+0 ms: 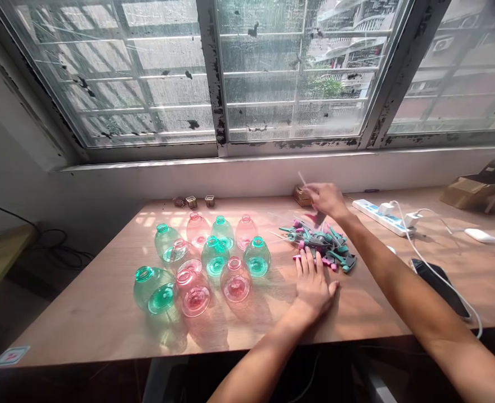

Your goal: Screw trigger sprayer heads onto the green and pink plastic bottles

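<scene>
Several trigger spray heads point(320, 242) in grey, green and pink lie heaped on the table, with thin clear tubes sticking out to the left. My left hand point(312, 282) rests flat at the near edge of this heap, fingers stretched out and touching the nearest pieces. Above the far side of the heap, my right hand point(329, 200) is raised and closed on a spray head, whose thin tube point(301, 178) points up and left; its body is blurred and partly hidden. To the left stand several clear round bottles without caps, some green point(217, 260), some pink point(236, 282).
Small brown boxes point(191, 202) sit along the wall, and another brown box point(302, 196) is behind my right hand. On the right are a white power strip point(383, 217) with plugs and cables, a black phone point(439, 286) and a cardboard box point(480, 190).
</scene>
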`<state>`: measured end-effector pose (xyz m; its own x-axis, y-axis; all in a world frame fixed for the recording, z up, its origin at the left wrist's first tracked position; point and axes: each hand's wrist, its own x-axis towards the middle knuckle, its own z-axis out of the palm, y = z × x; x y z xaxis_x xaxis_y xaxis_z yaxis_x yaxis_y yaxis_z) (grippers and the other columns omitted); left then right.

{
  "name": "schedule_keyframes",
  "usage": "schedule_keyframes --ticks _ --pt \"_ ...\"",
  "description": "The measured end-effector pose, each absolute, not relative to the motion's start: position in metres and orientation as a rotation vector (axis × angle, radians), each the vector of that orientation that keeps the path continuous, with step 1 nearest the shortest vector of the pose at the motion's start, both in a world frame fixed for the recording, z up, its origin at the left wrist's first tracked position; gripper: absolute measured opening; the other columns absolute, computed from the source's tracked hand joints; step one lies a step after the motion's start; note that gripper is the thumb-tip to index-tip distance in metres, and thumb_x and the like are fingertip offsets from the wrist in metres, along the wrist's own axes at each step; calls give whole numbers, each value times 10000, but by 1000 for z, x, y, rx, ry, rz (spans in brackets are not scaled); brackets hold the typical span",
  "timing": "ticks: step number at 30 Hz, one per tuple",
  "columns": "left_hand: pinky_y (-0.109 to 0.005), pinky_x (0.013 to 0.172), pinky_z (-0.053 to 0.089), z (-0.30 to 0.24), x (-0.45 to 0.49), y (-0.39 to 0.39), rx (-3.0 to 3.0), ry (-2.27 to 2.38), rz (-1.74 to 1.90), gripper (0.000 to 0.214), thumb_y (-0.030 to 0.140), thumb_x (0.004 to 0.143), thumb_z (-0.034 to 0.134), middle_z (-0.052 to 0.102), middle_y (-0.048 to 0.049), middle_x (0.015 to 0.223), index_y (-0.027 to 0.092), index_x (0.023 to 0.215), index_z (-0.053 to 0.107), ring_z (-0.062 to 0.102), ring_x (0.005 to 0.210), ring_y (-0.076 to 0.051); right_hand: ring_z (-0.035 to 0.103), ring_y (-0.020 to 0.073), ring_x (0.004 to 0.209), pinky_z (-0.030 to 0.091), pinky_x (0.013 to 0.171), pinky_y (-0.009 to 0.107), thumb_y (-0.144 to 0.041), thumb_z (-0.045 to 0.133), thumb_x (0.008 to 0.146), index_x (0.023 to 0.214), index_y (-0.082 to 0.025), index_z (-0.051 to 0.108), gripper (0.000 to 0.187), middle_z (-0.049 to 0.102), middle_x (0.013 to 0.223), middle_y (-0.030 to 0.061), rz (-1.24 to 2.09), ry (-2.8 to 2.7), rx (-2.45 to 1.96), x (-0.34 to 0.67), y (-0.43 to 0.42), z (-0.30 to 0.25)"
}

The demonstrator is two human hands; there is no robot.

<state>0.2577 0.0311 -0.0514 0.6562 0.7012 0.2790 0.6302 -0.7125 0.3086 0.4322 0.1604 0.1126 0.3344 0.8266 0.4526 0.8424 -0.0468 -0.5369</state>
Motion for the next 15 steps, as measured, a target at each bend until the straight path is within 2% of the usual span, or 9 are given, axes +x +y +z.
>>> schedule_keyframes --ticks 4,6,10,12,14,15 --pt "-700 1349 215 -45 270 48 2684 1050 560 919 625 1062 458 154 -231 1835 71 1744 186 154 1706 -433 736 261 1118 645 959 470 -356 713 1072 1310 -213 709 278 715 1363 104 33 -1548 -1997 435 136 79" --pt "-687 1358 203 -41 272 53 2687 1041 563 921 601 1060 469 127 -234 1838 58 1741 172 124 1712 -424 739 266 1119 644 961 478 -360 721 1068 1312 -204 708 290 720 1353 102 36 -1559 -2012 431 133 67" --pt "-678 1360 198 -37 261 47 2719 1013 551 906 526 1060 514 83 -271 1832 33 1734 162 73 1713 -431 686 336 1291 556 1109 587 -374 668 1087 1406 -182 663 372 695 1430 147 -38 -1547 -1915 408 113 55" --pt "-687 1347 224 -38 242 34 2741 995 523 881 513 1076 493 123 -311 1813 2 1722 178 104 1704 -451 601 371 1426 474 1210 591 -395 550 1123 1453 -171 646 409 672 1490 193 -66 -1580 -1812 386 85 44" --pt "-678 1325 289 -41 214 16 2769 964 476 825 499 1101 448 242 -352 1770 -56 1682 260 190 1684 -470 564 356 1481 447 1255 553 -452 488 1128 1473 -195 640 457 671 1521 176 -49 -1663 -1697 360 44 27" --pt "-620 1320 342 -42 196 7 2798 902 447 769 507 1110 442 338 -318 1750 -22 1661 348 264 1671 -446 565 345 1490 448 1265 540 -482 499 1116 1475 -222 647 467 673 1538 145 -19 -1726 -1644 347 23 16"
